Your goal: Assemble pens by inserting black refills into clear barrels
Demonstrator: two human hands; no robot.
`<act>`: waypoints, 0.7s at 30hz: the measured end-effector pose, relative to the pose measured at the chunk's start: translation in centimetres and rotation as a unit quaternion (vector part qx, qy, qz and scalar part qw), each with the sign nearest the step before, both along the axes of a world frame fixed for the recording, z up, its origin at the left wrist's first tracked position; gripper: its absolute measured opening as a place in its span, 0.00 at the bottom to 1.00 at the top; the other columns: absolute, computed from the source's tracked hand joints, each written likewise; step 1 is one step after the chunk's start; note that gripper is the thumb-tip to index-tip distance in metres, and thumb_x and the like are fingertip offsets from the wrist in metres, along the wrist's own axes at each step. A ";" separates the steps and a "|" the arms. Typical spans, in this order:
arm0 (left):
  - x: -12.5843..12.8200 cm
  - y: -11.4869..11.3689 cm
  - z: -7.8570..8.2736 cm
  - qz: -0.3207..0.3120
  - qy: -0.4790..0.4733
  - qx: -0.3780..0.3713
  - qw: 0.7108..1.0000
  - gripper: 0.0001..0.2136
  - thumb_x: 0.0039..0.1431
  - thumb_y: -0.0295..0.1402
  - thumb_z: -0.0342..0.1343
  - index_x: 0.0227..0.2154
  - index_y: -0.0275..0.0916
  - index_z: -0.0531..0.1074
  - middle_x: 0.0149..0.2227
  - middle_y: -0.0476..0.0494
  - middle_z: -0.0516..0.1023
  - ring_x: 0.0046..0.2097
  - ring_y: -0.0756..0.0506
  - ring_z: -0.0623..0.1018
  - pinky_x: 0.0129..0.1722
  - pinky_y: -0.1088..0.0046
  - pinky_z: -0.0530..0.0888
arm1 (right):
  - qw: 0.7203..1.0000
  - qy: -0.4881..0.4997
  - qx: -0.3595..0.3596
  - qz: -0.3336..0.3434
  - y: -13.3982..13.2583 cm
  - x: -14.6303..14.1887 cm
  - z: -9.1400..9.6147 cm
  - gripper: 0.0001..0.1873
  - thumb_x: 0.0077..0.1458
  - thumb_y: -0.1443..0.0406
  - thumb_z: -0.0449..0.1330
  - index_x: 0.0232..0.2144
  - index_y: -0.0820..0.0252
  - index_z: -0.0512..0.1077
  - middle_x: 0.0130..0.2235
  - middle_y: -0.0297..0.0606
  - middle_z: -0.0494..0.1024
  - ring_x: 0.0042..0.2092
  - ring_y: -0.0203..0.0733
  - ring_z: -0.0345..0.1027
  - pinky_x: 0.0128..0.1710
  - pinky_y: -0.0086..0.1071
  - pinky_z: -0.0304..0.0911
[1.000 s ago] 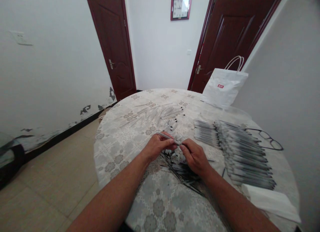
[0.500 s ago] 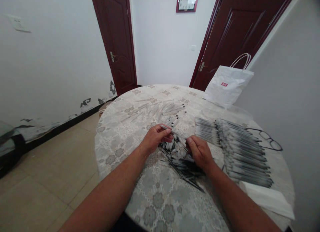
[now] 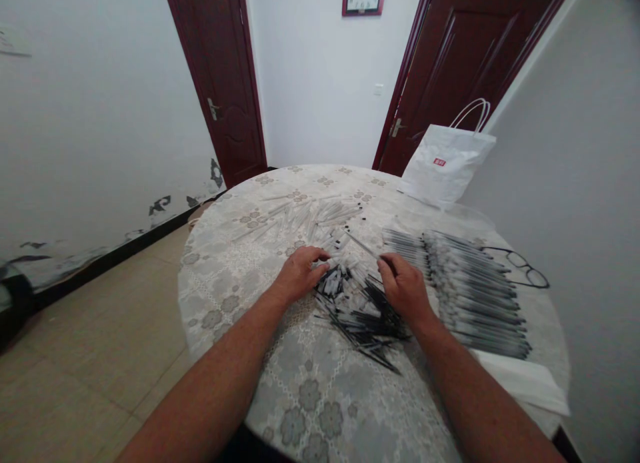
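My right hand pinches one end of a slim, pale pen, which points up and to the left over the table. My left hand is at the left edge of a heap of small white and black pen caps. Its thumb and forefinger are slightly apart, with nothing visible between them. Below and between both hands lies a loose pile of thin black pen refills. Clear pen barrels are scattered beyond my left hand.
Rows of pens are stacked at the right, beside eyeglasses. A white paper bag stands at the back right of the round table, which has a patterned tablecloth. A folded white sheet lies at the near right.
My left hand has let go of the pen and moved slightly down to the caps. The right hand keeps the pen, now tilted up to the left. The view has shifted a little.
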State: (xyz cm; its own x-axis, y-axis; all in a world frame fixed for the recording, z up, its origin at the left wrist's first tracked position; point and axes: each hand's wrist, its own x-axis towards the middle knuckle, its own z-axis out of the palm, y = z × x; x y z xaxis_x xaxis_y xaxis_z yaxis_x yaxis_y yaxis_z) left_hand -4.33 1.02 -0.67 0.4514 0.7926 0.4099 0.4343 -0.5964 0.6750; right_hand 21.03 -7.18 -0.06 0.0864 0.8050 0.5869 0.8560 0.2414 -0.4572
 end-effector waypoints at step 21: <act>6.4 -0.7 0.1 0.043 0.337 0.150 0.928 0.09 0.59 0.34 0.55 0.38 0.38 0.77 0.39 0.34 0.76 0.47 0.35 0.73 0.44 0.60 0.69 | 0.999 -0.038 0.010 0.011 0.7 0.2 -0.9 0.12 0.65 0.63 0.51 0.41 0.59 0.73 0.37 0.42 0.80 0.39 0.44 0.73 0.41 0.33 0.62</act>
State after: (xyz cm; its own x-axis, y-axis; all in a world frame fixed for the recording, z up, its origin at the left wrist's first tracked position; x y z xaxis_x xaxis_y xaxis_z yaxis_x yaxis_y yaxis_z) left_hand 2.03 0.32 -0.57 0.6253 0.7336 0.2659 0.7530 -0.6567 0.0411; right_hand 21.28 -6.51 -0.93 0.0244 0.7945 0.6067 0.8824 0.2681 -0.3866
